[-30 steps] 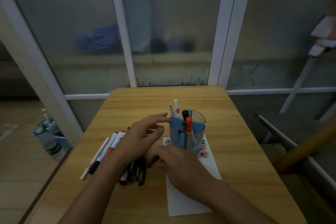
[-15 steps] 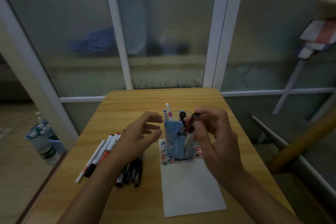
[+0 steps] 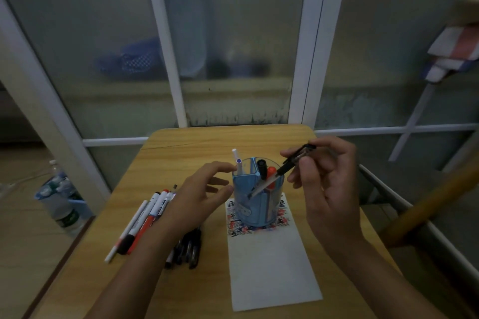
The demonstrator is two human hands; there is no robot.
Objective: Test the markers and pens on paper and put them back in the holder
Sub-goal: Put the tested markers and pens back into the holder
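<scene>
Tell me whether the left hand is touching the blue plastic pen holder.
Cannot tell. In the head view, the left hand's fingertips overlap the blue plastic pen holder's left edge, showing neither contact nor gap.

wooden table (image 3: 181, 142), paper (image 3: 269, 267) (scribbled), loose pens (image 3: 145, 220)

Right hand (image 3: 328, 184) now up off the paper (image 3: 269, 269), beside the holder (image 3: 255, 202), gripping a black pen (image 3: 281, 172) with its tip slanting down by the holder
</scene>
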